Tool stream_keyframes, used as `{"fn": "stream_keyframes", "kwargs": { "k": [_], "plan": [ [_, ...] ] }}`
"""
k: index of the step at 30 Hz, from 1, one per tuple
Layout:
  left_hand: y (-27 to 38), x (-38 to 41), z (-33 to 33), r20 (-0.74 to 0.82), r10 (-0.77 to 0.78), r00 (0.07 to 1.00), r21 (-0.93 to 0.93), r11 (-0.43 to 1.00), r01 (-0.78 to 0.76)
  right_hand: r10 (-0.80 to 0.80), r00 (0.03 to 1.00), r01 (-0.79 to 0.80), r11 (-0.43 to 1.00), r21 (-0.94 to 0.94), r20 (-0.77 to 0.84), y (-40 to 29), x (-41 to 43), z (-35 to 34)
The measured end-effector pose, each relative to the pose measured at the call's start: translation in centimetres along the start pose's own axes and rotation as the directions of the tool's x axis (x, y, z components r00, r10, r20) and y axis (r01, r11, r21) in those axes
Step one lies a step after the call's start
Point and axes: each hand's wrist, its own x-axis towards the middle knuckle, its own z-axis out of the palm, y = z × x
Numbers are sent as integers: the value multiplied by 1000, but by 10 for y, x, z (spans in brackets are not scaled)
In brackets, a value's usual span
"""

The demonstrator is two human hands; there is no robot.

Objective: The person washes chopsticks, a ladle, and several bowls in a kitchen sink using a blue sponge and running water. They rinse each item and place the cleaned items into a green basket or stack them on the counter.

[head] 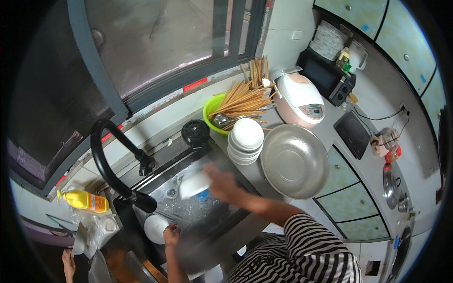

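Observation:
My right hand (pixel 221 184), blurred by motion, grips the rim of a white bowl (pixel 194 184), tilted over the dark sink basin (pixel 226 208). Below it a blue item (pixel 202 195) lies in the wet basin; its kind is not plain. At the basin's near left, my left hand (pixel 172 233) holds a second white bowl (pixel 155 229) by its edge, under the head of the black faucet (pixel 145 202). A stack of white bowls (pixel 244 141) stands on the counter right of the sink, next to a large metal basin (pixel 295 161).
A green basket (pixel 211 108) of chopsticks and ladles stands by the window, near a rice cooker (pixel 300 99). A yellow detergent bottle (pixel 83 201) stands left of the sink. Another person's hand (pixel 68 263) holds a cleaver-like blade (pixel 80 240) at the lower left.

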Motion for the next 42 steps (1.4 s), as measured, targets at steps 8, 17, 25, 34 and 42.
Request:
{"fn": "stream_keyframes", "kwargs": {
  "k": [8,17,25,34,42],
  "plan": [
    [8,-4,-15,-246,-166,955,162,964,210,205,879,-259,963,-70,-431,98,62,-158],
    [-40,5,-8,-496,-322,806,163,877,451,327,940,-340,893,-295,-93,184,64,-179],
    [-11,5,-24,-468,-680,564,-95,673,733,19,930,-159,921,-357,-366,1,48,-145],
    [-20,19,-14,-480,-825,298,-433,518,737,95,838,68,959,-275,538,83,23,129],
    [-49,35,13,-33,-920,392,-913,187,362,24,830,-128,980,149,557,124,-18,251]
  ]
}}
